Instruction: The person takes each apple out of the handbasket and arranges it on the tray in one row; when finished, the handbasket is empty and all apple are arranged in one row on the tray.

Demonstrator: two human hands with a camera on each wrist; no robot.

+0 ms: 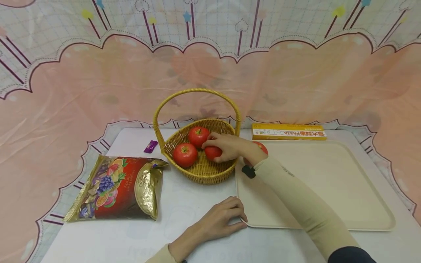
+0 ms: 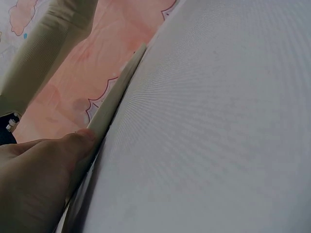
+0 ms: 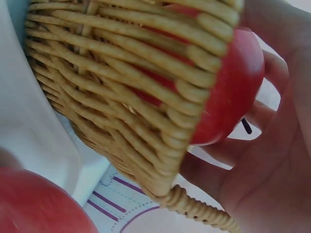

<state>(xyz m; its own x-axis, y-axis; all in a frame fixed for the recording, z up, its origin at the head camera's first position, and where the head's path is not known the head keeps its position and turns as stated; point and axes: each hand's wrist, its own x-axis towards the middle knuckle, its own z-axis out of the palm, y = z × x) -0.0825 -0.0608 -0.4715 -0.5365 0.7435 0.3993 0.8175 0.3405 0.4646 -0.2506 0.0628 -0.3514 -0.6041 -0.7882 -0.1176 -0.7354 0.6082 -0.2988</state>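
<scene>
My right hand [image 1: 227, 148] reaches into the yellow wicker basket [image 1: 204, 179], thumb and fingers curled round a red apple [image 1: 212, 152]. In the right wrist view that apple [image 3: 238, 82] shows between the woven wall and my palm. Two more apples lie in the basket, one at the back [image 1: 198, 136] and one at the left [image 1: 185, 155]. Partly hidden behind my right wrist, another apple [image 1: 261, 147] sits on the beige tray [image 1: 315, 186]. My left hand [image 1: 222, 219] holds the tray's near left corner, and in the left wrist view its thumb presses the rim [image 2: 104, 114].
A red and gold bag of candy [image 1: 120, 188] lies left of the basket. Behind it is a small purple wrapped candy [image 1: 151, 146]. A yellow and white pasta box [image 1: 289, 132] lies along the tray's far edge. The basket's tall handle [image 1: 197, 90] arches over the fruit.
</scene>
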